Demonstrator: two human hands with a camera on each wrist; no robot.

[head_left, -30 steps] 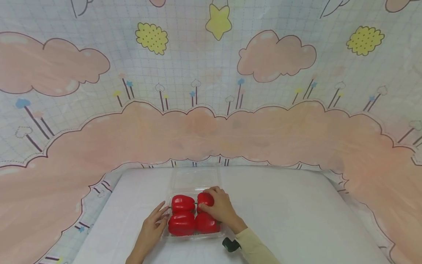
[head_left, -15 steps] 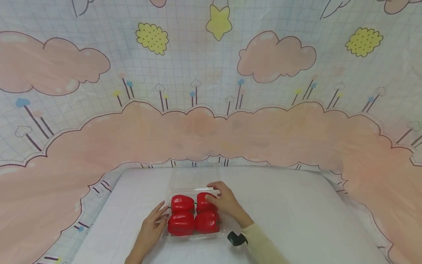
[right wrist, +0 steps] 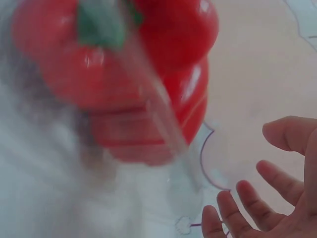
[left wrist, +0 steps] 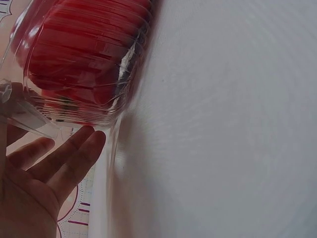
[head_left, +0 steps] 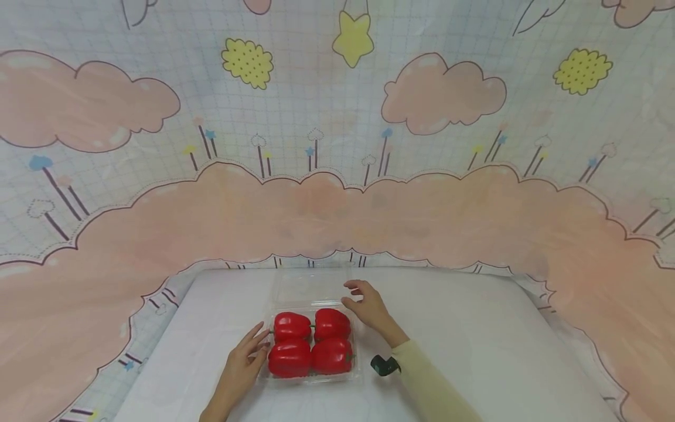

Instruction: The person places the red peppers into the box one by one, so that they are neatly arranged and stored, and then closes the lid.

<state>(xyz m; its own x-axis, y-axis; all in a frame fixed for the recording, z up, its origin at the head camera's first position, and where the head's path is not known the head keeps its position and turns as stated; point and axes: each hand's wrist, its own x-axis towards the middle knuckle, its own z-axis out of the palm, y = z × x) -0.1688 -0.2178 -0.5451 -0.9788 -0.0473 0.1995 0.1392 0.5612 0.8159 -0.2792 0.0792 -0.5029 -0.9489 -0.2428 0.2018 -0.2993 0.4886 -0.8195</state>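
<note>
Several red bell peppers (head_left: pixel 290 357) sit in two rows in a clear plastic clamshell box (head_left: pixel 311 380). Its hinged lid (head_left: pixel 311 287) lies folded back on the far side. My left hand (head_left: pixel 239 369) is at the box's left side, and its fairly straight fingers touch the wall there. The left wrist view shows these fingers (left wrist: pixel 74 168) by the ribbed wall, a pepper (left wrist: pixel 89 54) behind the plastic. My right hand (head_left: pixel 369 305) hovers by the box's far right corner, holding nothing. In the right wrist view its fingers (right wrist: pixel 247 203) are spread apart from the blurred peppers (right wrist: pixel 148 74).
A white table (head_left: pixel 464 340) supports the box. Behind it hangs a cloth (head_left: pixel 337 217) printed with clouds and stars. A dark green camera mount (head_left: pixel 385 365) is on the right wrist, above the table.
My right hand has let go of the far right pepper and moved up and right, off the peppers. The left hand has stayed at the box's left side.
</note>
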